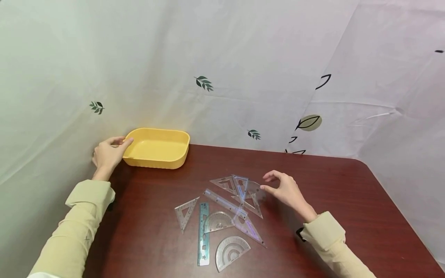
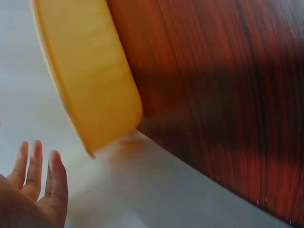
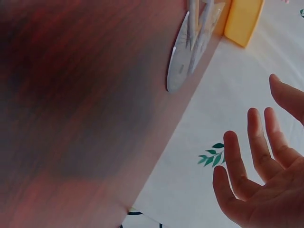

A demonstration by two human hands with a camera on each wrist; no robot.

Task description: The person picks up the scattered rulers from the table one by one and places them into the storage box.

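Note:
At the back left of the table, a yellow tub (image 1: pixel 156 163) has nothing in it. My left hand (image 1: pixel 108 153) is at the tub's left end, its thumb over the rim in the head view; the left wrist view shows its straight fingers (image 2: pixel 33 173) apart from the wall. Right of a loose pile, my right hand (image 1: pixel 286 190) hovers with spread, slightly bent fingers and holds nothing. Nearest to it lies a clear protractor (image 1: pixel 256 187), partly covered by set squares (image 1: pixel 240 187). A clear ruler (image 1: pixel 222 201) runs slantwise below them.
Nearer the front lie a teal ruler (image 1: pixel 204 247), two more protractors, one of them the front protractor (image 1: pixel 232 251), a left set square (image 1: pixel 185 213) and a purple-marked set square (image 1: pixel 251 231). A white cloth (image 1: pixel 226 112) hangs behind the dark red table (image 1: pixel 330 181).

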